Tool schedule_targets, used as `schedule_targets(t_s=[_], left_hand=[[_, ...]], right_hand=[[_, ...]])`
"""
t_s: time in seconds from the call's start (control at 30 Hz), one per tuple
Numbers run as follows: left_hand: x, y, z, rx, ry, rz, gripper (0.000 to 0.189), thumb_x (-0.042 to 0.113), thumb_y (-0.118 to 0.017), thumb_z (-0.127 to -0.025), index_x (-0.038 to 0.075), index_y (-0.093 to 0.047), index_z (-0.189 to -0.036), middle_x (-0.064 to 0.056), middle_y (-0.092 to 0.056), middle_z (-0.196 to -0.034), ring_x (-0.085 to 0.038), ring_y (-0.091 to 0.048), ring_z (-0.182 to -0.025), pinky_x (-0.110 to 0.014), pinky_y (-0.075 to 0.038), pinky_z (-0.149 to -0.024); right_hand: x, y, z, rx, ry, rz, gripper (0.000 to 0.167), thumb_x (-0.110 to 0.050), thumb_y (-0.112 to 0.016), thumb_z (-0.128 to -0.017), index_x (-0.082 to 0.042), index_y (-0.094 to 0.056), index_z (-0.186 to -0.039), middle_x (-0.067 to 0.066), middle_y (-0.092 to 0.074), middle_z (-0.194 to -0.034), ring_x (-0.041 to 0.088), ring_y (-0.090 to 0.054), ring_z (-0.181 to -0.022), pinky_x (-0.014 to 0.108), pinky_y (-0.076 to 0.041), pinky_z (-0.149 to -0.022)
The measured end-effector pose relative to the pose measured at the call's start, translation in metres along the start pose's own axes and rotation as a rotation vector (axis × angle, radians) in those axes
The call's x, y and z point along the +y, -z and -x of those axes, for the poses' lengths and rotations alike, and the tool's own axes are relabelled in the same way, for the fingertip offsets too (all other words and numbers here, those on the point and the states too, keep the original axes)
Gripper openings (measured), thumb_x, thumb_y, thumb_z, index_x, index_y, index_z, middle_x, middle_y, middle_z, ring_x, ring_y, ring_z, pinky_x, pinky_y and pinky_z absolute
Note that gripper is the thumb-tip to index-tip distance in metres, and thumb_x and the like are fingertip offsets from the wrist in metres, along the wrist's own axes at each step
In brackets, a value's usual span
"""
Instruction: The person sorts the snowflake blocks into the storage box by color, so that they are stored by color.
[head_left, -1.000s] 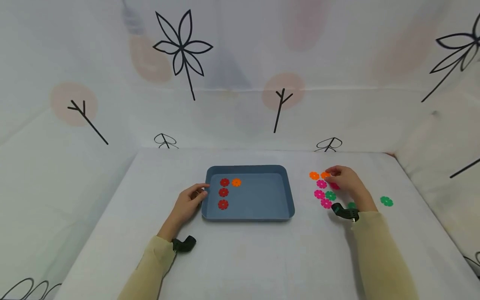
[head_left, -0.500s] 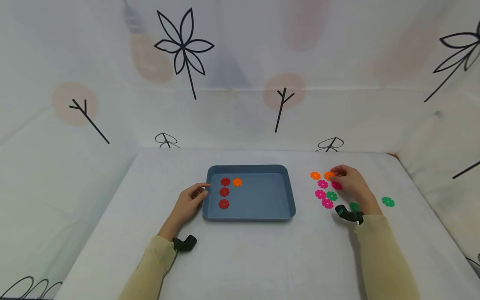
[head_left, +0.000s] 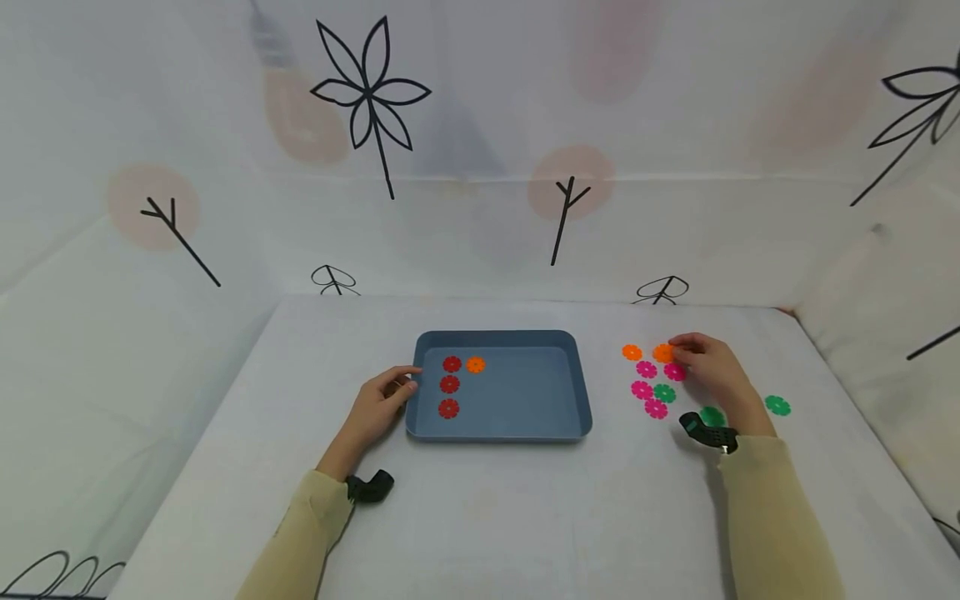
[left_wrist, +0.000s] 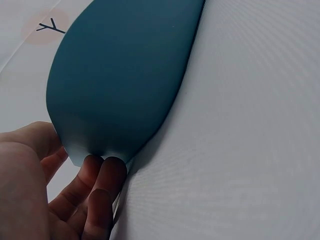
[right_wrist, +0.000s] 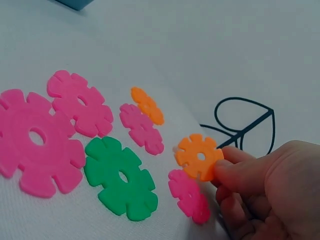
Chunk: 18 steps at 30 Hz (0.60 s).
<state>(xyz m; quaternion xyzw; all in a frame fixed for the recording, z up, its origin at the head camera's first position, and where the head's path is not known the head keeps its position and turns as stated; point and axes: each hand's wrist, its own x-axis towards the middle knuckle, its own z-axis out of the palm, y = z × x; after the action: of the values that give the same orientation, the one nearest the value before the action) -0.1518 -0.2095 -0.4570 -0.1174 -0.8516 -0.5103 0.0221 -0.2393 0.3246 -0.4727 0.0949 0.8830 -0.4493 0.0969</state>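
Note:
My left hand (head_left: pixel 377 408) holds the left rim of a blue-grey tray (head_left: pixel 525 400). In the left wrist view, curled fingertips (left_wrist: pixel 112 172) touch the tray's outer wall (left_wrist: pixel 120 75), and another finger reaches to its rim. Three red notched discs (head_left: pixel 449 384) form a column in the tray, with one orange notched disc (head_left: pixel 476 365) beside the top one. Over to the right, my right hand (head_left: pixel 708 367) pinches another orange notched disc (right_wrist: pixel 197 156) at its edge between thumb and finger. That disc is tilted up, just above a pink disc (right_wrist: pixel 189 196).
Around the right hand lie several pink discs (head_left: pixel 642 390), green discs (head_left: pixel 664 393) and one more orange disc (head_left: pixel 632 352). A single green disc (head_left: pixel 777 405) lies farther right. White cloth (head_left: pixel 480 517) covers the table, and a patterned backdrop (head_left: pixel 450 233) stands behind.
My right hand has drawn slightly to the right with the orange disc, which has come away from its neighbour. The left hand has stayed at the tray rim.

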Motion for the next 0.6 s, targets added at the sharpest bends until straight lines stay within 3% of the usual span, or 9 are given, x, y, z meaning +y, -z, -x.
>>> schedule_targets(t_s=[0.33, 0.6], left_hand=[[0.0003, 0.0008, 0.0003, 0.000, 0.006, 0.010, 0.029, 0.009, -0.060, -0.100, -0.002, -0.065, -0.127, -0.012, -0.061, -0.098, -0.013, -0.055, -0.076, -0.024, -0.047, -0.067], [0.0017, 0.0018, -0.0005, -0.003, 0.003, 0.010, 0.030, 0.012, -0.061, -0.100, -0.002, -0.065, -0.127, -0.012, -0.062, -0.098, -0.011, -0.055, -0.075, -0.024, -0.048, -0.067]], right_hand=[[-0.0006, 0.0024, 0.0060, -0.040, -0.007, -0.103, 0.055, -0.036, -0.045, -0.106, -0.009, -0.038, -0.153, 0.026, -0.028, -0.154, 0.046, -0.024, -0.139, 0.055, -0.038, -0.105], [-0.0041, -0.0007, 0.0056, -0.033, 0.017, -0.111, 0.048, -0.029, -0.037, -0.108, -0.002, -0.043, -0.148, 0.028, -0.031, -0.152, 0.047, -0.024, -0.138, 0.060, -0.029, -0.110]])
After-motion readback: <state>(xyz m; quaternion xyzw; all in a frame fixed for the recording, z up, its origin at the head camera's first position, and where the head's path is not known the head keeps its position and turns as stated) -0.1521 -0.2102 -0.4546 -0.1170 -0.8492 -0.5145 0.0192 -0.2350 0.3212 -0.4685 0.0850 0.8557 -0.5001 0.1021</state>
